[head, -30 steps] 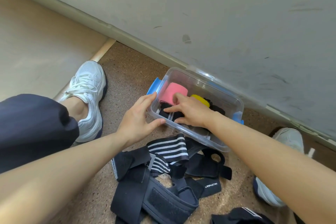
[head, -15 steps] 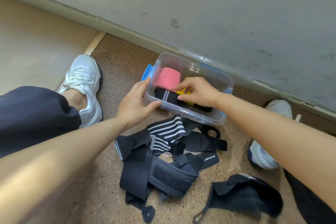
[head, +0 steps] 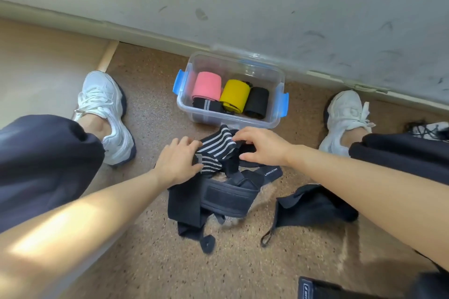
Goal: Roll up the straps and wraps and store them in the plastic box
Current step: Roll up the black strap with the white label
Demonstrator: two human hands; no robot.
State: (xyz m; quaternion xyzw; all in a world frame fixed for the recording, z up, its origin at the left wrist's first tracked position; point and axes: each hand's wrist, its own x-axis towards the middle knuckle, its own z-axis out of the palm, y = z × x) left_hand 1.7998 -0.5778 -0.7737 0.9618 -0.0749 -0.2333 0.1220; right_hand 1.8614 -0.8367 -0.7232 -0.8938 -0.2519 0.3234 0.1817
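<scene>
Change: both hands are withdrawn from the plastic box (head: 279,75) and brought down onto the loose pile in front of it.
Box contents: a pink roll (head: 207,85), a yellow roll (head: 235,93), a black roll (head: 257,102) and a striped black roll (head: 206,104) are left packed side by side.
Left hand (head: 178,162): the near end of the striped wrap (head: 216,150) is held between curled fingers and thumb.
Right hand (head: 262,150): the wrap's far edge is pinched by bent fingertips.
Wrap position: it lies unrolled on the cork floor (head: 150,104), just before the box, apparently tangled over the black straps (head: 226,195).
Apart: a further black wrap (head: 315,206) is left to the right.
Meaning: one storing step is judged finished; the striped wrap is taken up for rolling, and several pieces are not yet stored.
</scene>
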